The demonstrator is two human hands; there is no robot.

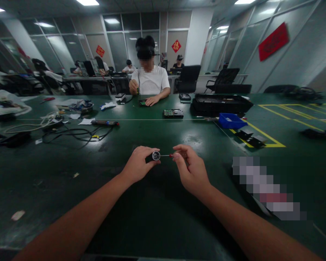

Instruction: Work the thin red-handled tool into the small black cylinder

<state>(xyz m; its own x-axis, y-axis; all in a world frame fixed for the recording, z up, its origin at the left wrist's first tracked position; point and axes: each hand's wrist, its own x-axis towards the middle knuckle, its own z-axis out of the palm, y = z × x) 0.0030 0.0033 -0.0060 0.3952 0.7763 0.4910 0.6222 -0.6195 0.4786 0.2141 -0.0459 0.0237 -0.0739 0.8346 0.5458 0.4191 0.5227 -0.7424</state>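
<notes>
Above the green table, my left hand (138, 165) is closed round a small dark cylindrical part (155, 156) with a silvery round end that faces me. My right hand (192, 167) grips a screwdriver (166, 155) with a thin metal shaft and a red collar; its handle is mostly hidden by my fingers. The shaft points left and its tip meets the edge of the cylindrical part. Whether the tip sits in a screw is too small to tell.
A hard drive (173, 113), a blue bin (232, 120) and a long black tray (221, 104) lie beyond my hands. Black cables (73, 136) spread at left. A blurred-out object (266, 188) lies at right. Across the table a person (150, 79) handles a circuit board (143, 103).
</notes>
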